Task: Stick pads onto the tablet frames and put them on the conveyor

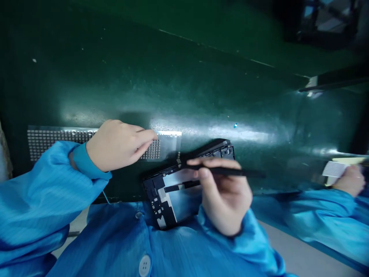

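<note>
My left hand [121, 144] is closed in a pinch over a clear sheet with rows of small dark pads [52, 142]. Whatever lies between its fingertips is hidden. Black tweezers [221, 170], blurred by motion, are held like a pen in my right hand [226, 196]. Their tip is over the upper edge of an opened black electronic device [157, 190], which looks like a phone or small tablet. The device lies tilted against the table's near edge, its inner parts and silvery panels exposed. My right hand covers part of it.
The table top [129, 84] is dark green and shiny. A small blue bit [235, 125] lies beyond the device. At far right, another person's hand [350, 181] holds a striped white-and-yellow piece [334, 169]. A dark bar [337, 80] reaches in from the right, below a dark frame [328, 23].
</note>
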`<action>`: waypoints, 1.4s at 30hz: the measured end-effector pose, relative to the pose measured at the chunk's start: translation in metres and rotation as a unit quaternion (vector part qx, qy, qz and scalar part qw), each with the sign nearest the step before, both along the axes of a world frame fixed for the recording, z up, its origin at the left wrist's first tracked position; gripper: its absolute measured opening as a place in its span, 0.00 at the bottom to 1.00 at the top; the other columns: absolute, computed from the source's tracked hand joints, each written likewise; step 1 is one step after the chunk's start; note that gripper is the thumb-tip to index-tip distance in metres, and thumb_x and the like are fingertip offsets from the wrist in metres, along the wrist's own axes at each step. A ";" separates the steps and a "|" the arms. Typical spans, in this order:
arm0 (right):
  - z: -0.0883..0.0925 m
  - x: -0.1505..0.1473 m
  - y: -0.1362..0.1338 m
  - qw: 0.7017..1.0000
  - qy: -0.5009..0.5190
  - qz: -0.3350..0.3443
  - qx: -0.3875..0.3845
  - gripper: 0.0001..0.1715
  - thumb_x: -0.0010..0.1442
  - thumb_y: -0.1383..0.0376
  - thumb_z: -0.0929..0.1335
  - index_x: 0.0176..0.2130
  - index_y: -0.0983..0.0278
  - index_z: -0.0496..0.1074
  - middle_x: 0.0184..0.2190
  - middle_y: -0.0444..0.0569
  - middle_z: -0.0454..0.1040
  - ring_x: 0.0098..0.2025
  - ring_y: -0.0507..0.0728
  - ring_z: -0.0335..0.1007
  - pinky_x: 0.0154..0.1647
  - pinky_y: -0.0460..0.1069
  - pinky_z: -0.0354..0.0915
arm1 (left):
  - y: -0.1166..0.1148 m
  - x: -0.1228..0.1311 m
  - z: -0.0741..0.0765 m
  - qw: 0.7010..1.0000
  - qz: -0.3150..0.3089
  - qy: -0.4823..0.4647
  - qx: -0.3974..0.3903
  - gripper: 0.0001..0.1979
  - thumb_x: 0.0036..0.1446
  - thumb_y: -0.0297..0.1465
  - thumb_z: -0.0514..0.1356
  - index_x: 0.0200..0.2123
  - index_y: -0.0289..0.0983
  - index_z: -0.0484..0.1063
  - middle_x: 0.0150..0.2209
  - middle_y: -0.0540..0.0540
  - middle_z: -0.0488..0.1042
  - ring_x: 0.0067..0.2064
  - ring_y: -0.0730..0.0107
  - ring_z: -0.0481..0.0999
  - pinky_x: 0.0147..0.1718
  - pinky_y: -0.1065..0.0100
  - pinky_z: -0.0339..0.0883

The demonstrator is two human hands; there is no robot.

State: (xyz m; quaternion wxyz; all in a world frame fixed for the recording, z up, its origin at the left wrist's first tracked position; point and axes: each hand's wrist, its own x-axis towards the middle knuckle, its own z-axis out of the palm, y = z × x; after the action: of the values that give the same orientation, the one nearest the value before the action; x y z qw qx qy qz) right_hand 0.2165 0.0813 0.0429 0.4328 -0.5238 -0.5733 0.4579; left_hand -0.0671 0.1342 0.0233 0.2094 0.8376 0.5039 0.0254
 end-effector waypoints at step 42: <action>-0.006 0.010 -0.004 0.979 -0.038 0.187 0.076 0.20 0.75 0.79 0.73 0.57 0.58 0.81 0.51 0.55 0.94 0.53 0.64 0.95 0.55 0.62 0.91 | 0.003 0.001 0.002 1.000 0.009 0.007 -0.009 0.25 0.83 0.40 0.50 0.60 0.50 0.88 0.47 0.47 0.94 0.43 0.56 0.92 0.32 0.61 0.67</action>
State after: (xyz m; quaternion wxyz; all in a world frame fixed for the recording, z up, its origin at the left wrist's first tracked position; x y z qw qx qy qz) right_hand 0.2264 0.0770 0.0374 0.3561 -0.3897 -0.7105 0.4653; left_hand -0.0664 0.1368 0.0256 0.2131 0.8316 0.5126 0.0174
